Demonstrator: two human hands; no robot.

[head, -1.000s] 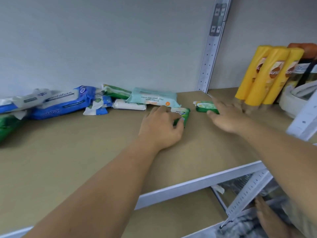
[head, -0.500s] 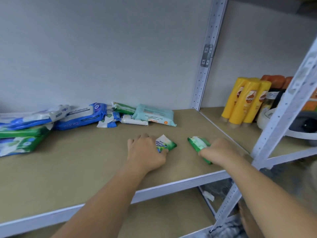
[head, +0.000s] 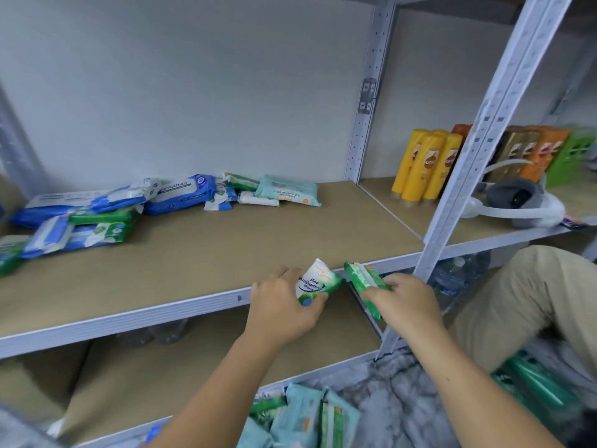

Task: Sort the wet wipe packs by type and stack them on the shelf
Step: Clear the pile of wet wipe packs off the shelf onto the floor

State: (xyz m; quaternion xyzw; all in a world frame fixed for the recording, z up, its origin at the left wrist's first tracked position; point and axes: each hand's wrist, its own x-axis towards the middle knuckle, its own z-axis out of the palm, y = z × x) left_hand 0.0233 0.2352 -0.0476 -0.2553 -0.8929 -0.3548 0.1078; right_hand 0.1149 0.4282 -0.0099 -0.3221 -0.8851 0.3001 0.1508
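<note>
My left hand grips a small green and white pine wipe pack just in front of the shelf's front edge. Beside it my right hand holds a second small green wipe pack, tilted on its side. Both packs are off the shelf board. At the back of the board lie a pale teal pack, a blue pack and smaller packs. On the left is a loose pile of blue and green packs.
A slanted metal upright stands right of my hands. Yellow shampoo bottles and other bottles fill the right bay, with a white and grey headset in front. More teal and green packs lie below. A knee in beige trousers is at right.
Both hands have drawn back from the middle of the shelf to its front edge, each carrying its small green pack. The camera has pulled back and lower.
</note>
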